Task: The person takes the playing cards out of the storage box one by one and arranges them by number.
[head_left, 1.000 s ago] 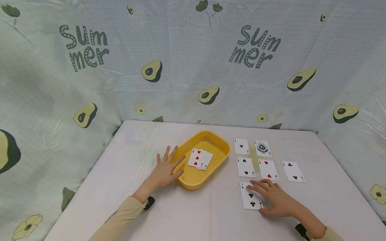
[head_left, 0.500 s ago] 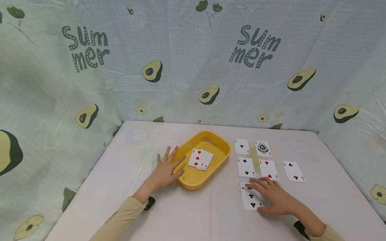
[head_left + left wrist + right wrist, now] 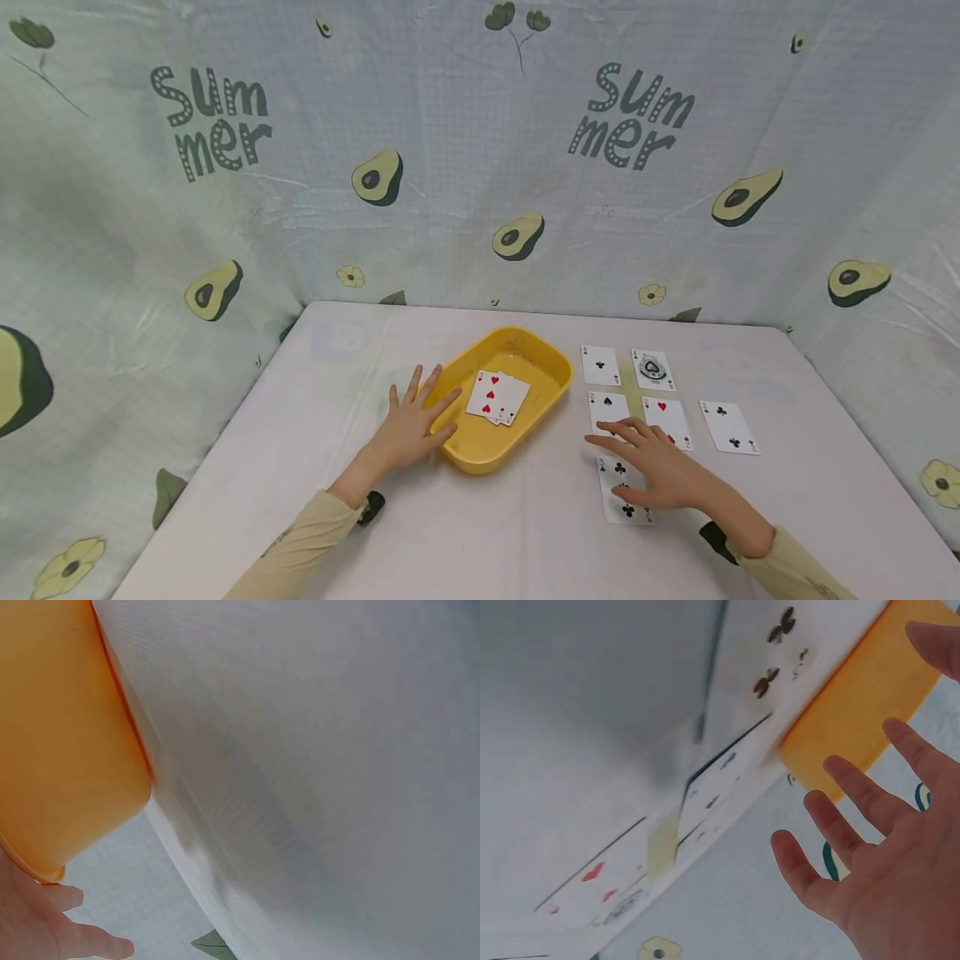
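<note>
My left hand [image 3: 406, 427] rests with spread fingers on the left rim of a yellow tray [image 3: 471, 461]. Inside the tray lie a three of hearts [image 3: 487, 395] and another card mostly beneath it. Over the three of clubs [image 3: 630, 512] hovers my right hand [image 3: 660, 468], fingers apart and holding nothing. In the right wrist view that right hand [image 3: 900, 855] is raised off the table, its fingers spread. The two of spades [image 3: 606, 406] and two of hearts [image 3: 663, 411] lie just beyond its fingertips, partly covered by them.
The two of clubs [image 3: 729, 427] lies to the right. Behind, the ace of clubs [image 3: 601, 366] and ace of spades [image 3: 653, 370] form a back row. A patterned cloth wall [image 3: 450, 275] borders the white table [image 3: 360, 333].
My right hand has lifted off the three of clubs and moved left and away from me, leaving the card in place. My left hand stays on the tray.
</note>
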### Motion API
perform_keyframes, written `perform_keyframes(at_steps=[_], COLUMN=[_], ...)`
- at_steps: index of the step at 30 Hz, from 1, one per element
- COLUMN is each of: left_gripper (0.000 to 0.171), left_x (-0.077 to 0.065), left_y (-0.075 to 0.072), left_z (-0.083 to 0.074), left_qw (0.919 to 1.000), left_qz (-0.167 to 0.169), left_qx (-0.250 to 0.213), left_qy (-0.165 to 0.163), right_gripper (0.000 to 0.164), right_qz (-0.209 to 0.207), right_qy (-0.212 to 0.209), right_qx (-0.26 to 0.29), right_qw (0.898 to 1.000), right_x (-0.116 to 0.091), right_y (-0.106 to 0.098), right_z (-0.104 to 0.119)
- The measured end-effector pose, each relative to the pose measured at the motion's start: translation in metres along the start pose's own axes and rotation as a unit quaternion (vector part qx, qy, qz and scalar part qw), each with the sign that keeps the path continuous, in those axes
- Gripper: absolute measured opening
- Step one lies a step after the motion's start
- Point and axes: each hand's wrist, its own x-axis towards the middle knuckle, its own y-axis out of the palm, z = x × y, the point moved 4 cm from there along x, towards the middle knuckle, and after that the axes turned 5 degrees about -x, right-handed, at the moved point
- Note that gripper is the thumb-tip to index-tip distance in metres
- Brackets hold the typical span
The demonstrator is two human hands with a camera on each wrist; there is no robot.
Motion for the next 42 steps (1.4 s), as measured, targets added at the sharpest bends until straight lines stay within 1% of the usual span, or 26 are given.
perform_keyframes(at_steps=[4, 8, 11, 14, 18, 21, 27, 34, 38, 42], left_gripper=[0.054, 0.053, 0.053, 0.053, 0.053, 0.053, 0.054, 0.054, 0.054, 0.054], left_x=[0.000, 0.000, 0.001, 0.001, 0.002, 0.002, 0.001, 0.002, 0.002, 0.002], left_y=[0.000, 0.000, 0.000, -0.001, -0.002, -0.002, -0.001, -0.002, -0.001, -0.002], left_z=[-0.001, -0.001, 0.000, 0.001, 0.001, 0.001, 0.001, 0.001, 0.001, 0.001], left_qw=[1.0000, 1.0000, 1.0000, 0.9999, 0.9999, 1.0000, 0.9999, 0.9999, 1.0000, 0.9999], left_qz=[-0.002, 0.000, 0.003, 0.009, 0.006, 0.005, 0.011, -0.004, 0.005, 0.012], left_qx=[0.001, -0.002, 0.000, 0.005, 0.007, 0.001, 0.002, 0.009, 0.004, -0.001], left_qy=[0.001, 0.000, -0.003, -0.008, -0.006, -0.004, -0.007, 0.006, -0.001, -0.006], right_gripper=[0.068, 0.068, 0.067, 0.062, 0.059, 0.058, 0.056, 0.056, 0.056, 0.058], right_qz=[-0.004, -0.019, -0.042, -0.073, -0.111, -0.123, -0.112, -0.093, -0.081, -0.060], right_qy=[-0.001, -0.011, -0.021, -0.032, -0.035, -0.029, -0.011, 0.010, 0.018, 0.026], right_qx=[0.000, -0.007, -0.013, -0.017, -0.025, -0.023, -0.004, 0.006, 0.016, 0.014], right_qw=[1.000, 1.000, 0.999, 0.997, 0.993, 0.992, 0.994, 0.996, 0.996, 0.998], right_x=[0.011, 0.020, 0.029, 0.038, 0.054, 0.064, 0.085, 0.112, 0.125, 0.137], right_y=[-0.002, -0.006, -0.010, -0.014, -0.021, -0.025, -0.027, -0.022, -0.020, -0.015], right_z=[0.002, 0.005, 0.007, 0.010, 0.012, 0.014, 0.016, 0.018, 0.021, 0.022])
